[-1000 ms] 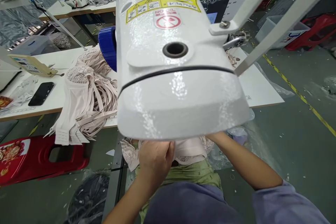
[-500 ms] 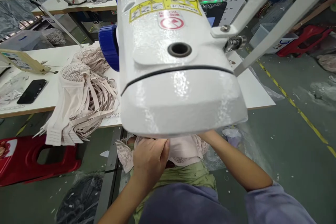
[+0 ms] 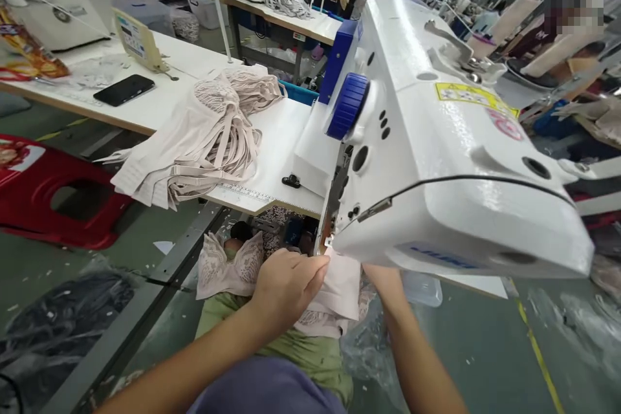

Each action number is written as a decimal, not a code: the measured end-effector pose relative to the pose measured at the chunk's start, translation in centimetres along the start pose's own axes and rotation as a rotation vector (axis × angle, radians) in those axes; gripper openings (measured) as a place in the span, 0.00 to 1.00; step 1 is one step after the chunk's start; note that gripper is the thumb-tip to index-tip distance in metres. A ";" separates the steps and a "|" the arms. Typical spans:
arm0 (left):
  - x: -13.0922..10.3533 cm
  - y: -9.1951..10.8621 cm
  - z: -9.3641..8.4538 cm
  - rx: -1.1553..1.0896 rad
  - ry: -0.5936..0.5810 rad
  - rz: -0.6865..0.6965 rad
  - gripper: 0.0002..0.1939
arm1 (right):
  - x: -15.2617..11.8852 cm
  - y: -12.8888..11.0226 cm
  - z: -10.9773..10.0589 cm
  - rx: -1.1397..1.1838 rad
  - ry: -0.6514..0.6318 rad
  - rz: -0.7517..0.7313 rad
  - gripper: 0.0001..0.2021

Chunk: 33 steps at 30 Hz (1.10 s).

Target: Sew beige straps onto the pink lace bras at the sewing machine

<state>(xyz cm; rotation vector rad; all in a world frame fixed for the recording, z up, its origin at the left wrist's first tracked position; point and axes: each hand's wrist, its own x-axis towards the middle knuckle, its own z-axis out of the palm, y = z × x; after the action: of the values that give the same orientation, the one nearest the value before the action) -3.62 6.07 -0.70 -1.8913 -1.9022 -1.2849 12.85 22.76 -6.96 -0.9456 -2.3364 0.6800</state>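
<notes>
My left hand (image 3: pixel 291 281) is closed, thumb against curled fingers, at the edge of a beige lace bra (image 3: pixel 334 291). That bra hangs over my lap, with its upper edge under the head of a white sewing machine (image 3: pixel 466 213), beside the needle area. My right hand (image 3: pixel 384 279) is on the far side of the fabric, and the machine head hides its fingers. Another beige lace bra (image 3: pixel 231 266), or a cup of one, rests on my left thigh. Left of the machine, a pile of beige bras (image 3: pixel 218 136) lies on the table with straps bunched together.
On the white table (image 3: pixel 272 142) are a black phone (image 3: pixel 124 90) and a cream control box (image 3: pixel 138 39). A blue handwheel (image 3: pixel 348 107) sticks out from the machine. A red plastic stool (image 3: pixel 63 200) stands at left, with bagged dark material (image 3: pixel 63 317) below it.
My view has swung so that the machine sits further right and its needle side shows. My left hand remains at the bra; more of the bra on my thigh is visible.
</notes>
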 end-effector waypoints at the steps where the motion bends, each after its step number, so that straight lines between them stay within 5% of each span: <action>1: 0.0 0.1 0.1 0.001 0.004 0.000 0.12 | 0.0 0.2 -0.1 -0.010 -0.014 -0.012 0.13; 16: 0.6 1.7 0.5 -0.066 -0.080 -0.056 0.13 | 0.4 1.1 -1.6 -0.076 0.010 0.051 0.14; 22: 0.8 1.7 0.2 -0.063 -0.065 -0.035 0.12 | 0.8 -0.7 -1.2 0.002 0.119 0.132 0.21; 27: 0.4 1.3 0.1 -0.066 -0.048 -0.051 0.10 | 0.8 -4.1 -1.2 0.402 0.139 0.250 0.17; 33: 0.3 0.9 -0.7 -0.086 -0.143 -0.065 0.11 | -2.8 -6.7 -0.4 1.069 0.024 0.615 0.19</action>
<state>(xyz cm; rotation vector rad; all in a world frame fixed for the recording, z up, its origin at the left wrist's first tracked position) -3.21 5.69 0.29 -2.0302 -2.0240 -1.3017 11.68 16.57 -3.37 -1.0624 -1.2444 1.8592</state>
